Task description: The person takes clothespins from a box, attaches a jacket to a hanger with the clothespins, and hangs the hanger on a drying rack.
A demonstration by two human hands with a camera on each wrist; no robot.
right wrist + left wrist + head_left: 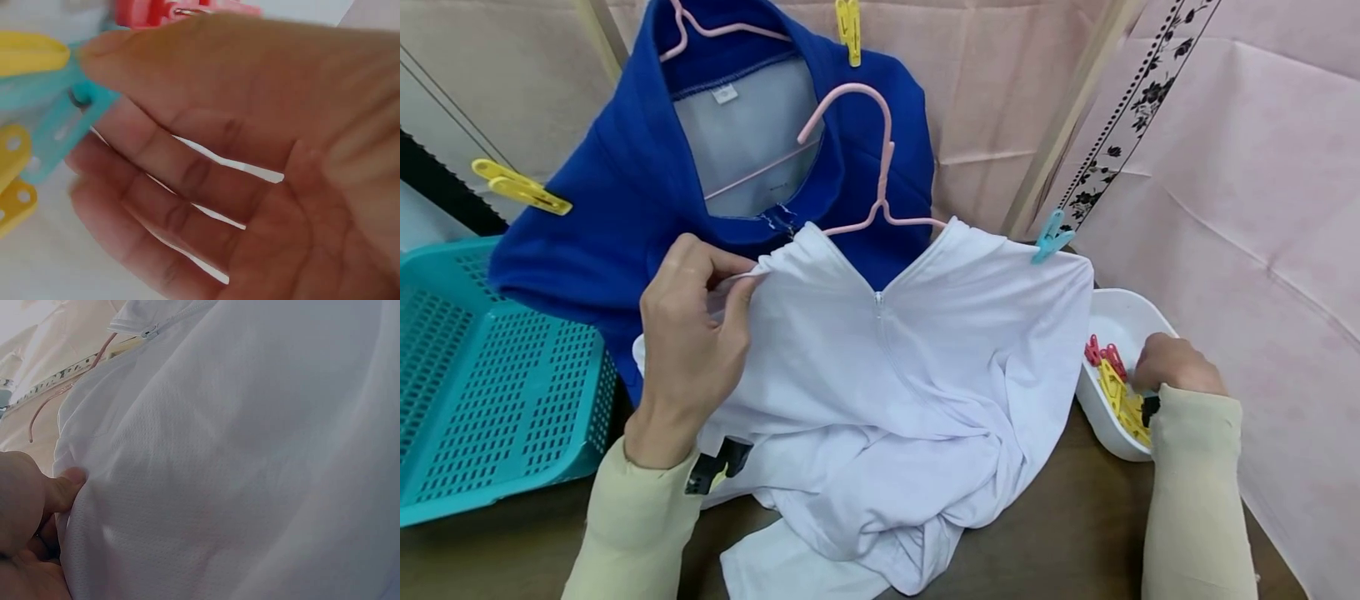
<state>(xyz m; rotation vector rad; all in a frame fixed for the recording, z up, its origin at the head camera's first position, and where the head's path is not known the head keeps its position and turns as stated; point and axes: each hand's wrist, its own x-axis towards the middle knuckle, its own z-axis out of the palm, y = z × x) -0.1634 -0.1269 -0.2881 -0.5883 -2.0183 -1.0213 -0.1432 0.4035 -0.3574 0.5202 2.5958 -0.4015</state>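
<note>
A white zip-neck shirt (880, 375) hangs on a pink hanger (883, 179), its lower part bunched on the table. My left hand (696, 333) pinches the shirt's left shoulder edge between thumb and fingers; the left wrist view shows the thumb (69, 484) on the fabric. On the opposite shoulder sits a light-blue clothespin (1054, 237). My right hand (1180, 364) reaches into a white tub (1120, 312) of clothespins. In the blurred right wrist view, its thumb and index finger pinch a teal clothespin (81, 94), beside yellow clothespins (15, 162) and a red clothespin (140, 11).
Behind the white shirt, a blue garment (617, 175) hangs on another pink hanger (730, 29), with yellow clothespins (523, 187) on its shoulders. A teal basket (512, 375) stands at left. Pale cloth (1262, 208) covers the back and right side.
</note>
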